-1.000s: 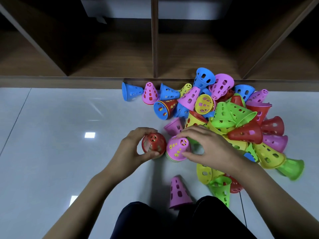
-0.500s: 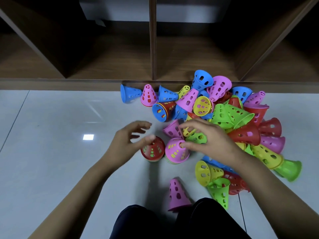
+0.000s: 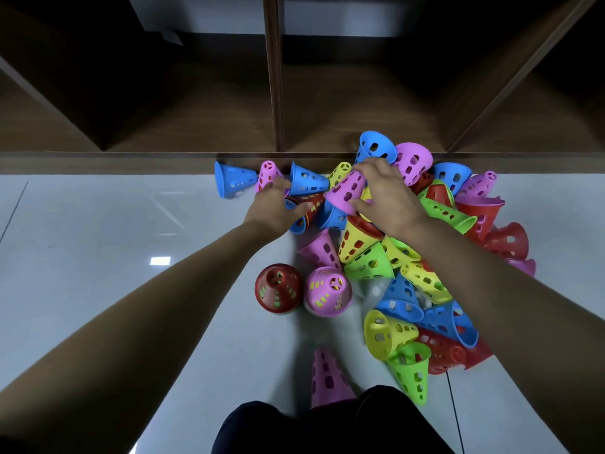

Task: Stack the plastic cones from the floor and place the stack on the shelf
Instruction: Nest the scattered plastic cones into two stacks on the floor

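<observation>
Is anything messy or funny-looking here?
Yes: the cones lie in a jumbled heap on the floor against the shelf, most tipped on their sides. The red-topped stack and pink-topped stack stand upright beside it. Nothing looks broken.

A dark trouser leg fills the bottom edge, middle. A small bright square of reflected light shows at left. A pale wall shows along the top.

Perforated plastic cones, glossy pale floor tiles, matt dark wood-grain shelf.
</observation>
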